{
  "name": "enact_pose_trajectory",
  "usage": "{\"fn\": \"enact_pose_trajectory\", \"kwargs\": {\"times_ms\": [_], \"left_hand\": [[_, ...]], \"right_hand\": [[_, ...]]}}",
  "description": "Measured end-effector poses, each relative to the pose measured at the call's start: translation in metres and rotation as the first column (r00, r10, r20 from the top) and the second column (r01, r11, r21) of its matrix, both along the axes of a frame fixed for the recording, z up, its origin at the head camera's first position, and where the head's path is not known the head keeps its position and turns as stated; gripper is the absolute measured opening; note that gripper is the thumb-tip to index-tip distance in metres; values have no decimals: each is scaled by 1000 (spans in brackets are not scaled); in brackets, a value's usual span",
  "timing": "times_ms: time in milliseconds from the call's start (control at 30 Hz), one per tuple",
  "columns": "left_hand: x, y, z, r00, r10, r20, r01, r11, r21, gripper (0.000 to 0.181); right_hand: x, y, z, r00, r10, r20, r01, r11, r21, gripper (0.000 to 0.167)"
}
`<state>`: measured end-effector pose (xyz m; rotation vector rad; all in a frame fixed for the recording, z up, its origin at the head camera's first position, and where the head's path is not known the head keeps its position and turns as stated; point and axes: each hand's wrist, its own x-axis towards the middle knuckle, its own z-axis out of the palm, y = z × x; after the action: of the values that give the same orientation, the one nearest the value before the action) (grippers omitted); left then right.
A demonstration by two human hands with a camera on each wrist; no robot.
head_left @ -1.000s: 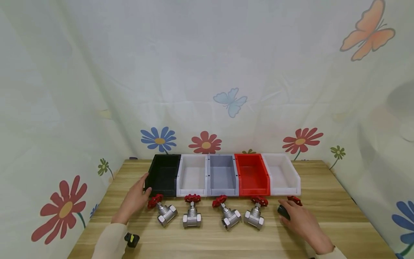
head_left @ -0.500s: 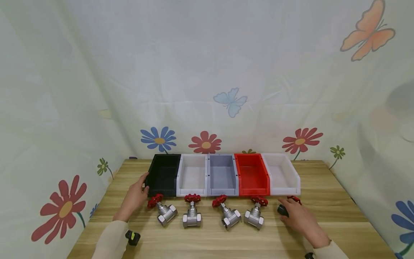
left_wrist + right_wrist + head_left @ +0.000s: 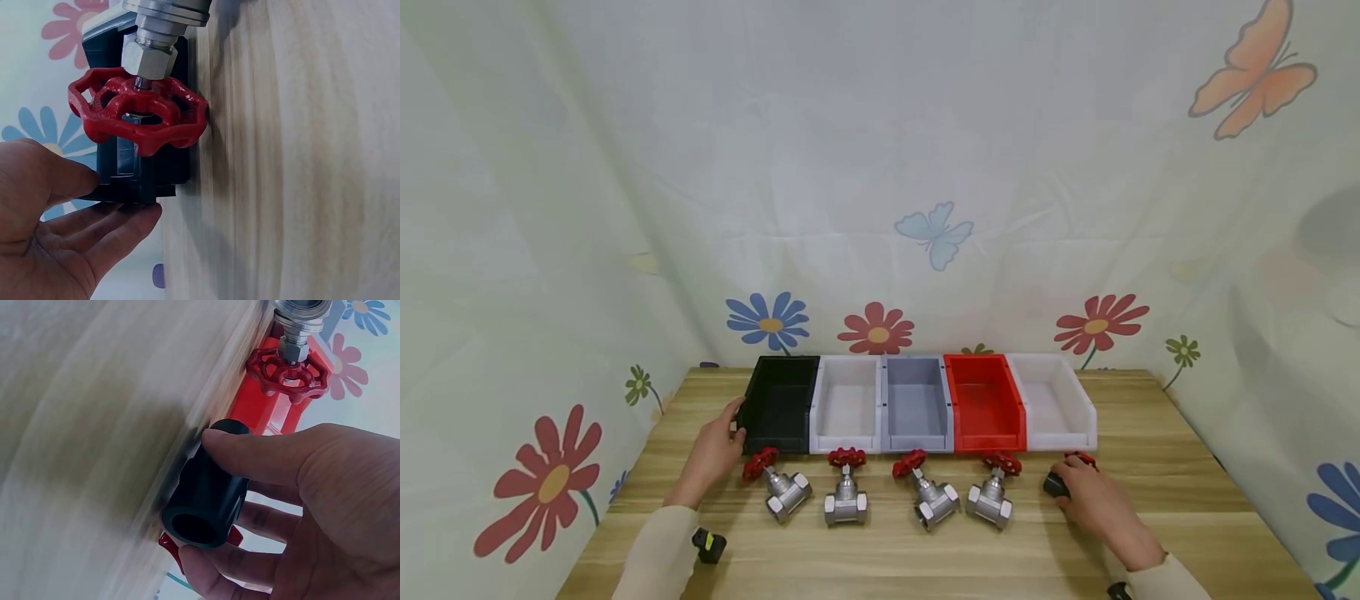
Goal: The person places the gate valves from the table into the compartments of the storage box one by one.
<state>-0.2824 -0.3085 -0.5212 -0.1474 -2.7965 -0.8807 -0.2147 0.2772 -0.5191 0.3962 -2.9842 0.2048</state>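
In the head view my left hand (image 3: pixel 711 454) is at the left side of the black bin (image 3: pixel 777 443). Its thumb and fingers pinch the bin's side wall, as the left wrist view shows. Close by lies a metal valve (image 3: pixel 787 495) with a red handwheel (image 3: pixel 137 115). At the right, my right hand (image 3: pixel 1097 504) holds a black valve body (image 3: pixel 209 487), a tube with an open end. Thumb and fingers curl round it. A red part (image 3: pixel 172 550), seemingly its handle, shows below the tube, mostly hidden by the fingers.
Beside the black bin stand a white bin (image 3: pixel 846 444), a grey bin (image 3: pixel 917 444), a red bin (image 3: pixel 989 443) and another white bin (image 3: pixel 1062 442). More red-wheeled metal valves (image 3: pixel 846 504) lie before them on the wooden table (image 3: pixel 880 562). A printed curtain (image 3: pixel 820 167) hangs behind.
My left thumb has moved slightly in against the black bin's wall. The right hand has barely shifted on the black valve. Bins and metal valves have stayed in place.
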Motion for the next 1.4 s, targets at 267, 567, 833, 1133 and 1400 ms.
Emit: {"fn": "enact_pose_trajectory", "kwargs": {"times_ms": [267, 567, 833, 1133, 1400], "left_hand": [[-4, -2, 3, 1000, 0, 4, 0, 1000, 11, 54], [-4, -1, 3, 1000, -2, 4, 2, 1000, 16, 53], [-3, -1, 3, 1000, -10, -13, 10, 1000, 19, 54], [-3, -1, 2, 1000, 2, 12, -2, 1000, 15, 54], [-3, 0, 2, 1000, -4, 6, 4, 1000, 13, 55]], "right_hand": [[4, 1, 8, 1000, 12, -11, -13, 1000, -16, 37], [7, 3, 35, 1000, 26, -14, -26, 1000, -17, 40], [7, 4, 55, 998, 34, -52, -35, 999, -6, 40], [2, 10, 66, 994, 52, -95, -54, 998, -18, 38], [-5, 12, 74, 989, 62, -132, -61, 998, 9, 38]]}}
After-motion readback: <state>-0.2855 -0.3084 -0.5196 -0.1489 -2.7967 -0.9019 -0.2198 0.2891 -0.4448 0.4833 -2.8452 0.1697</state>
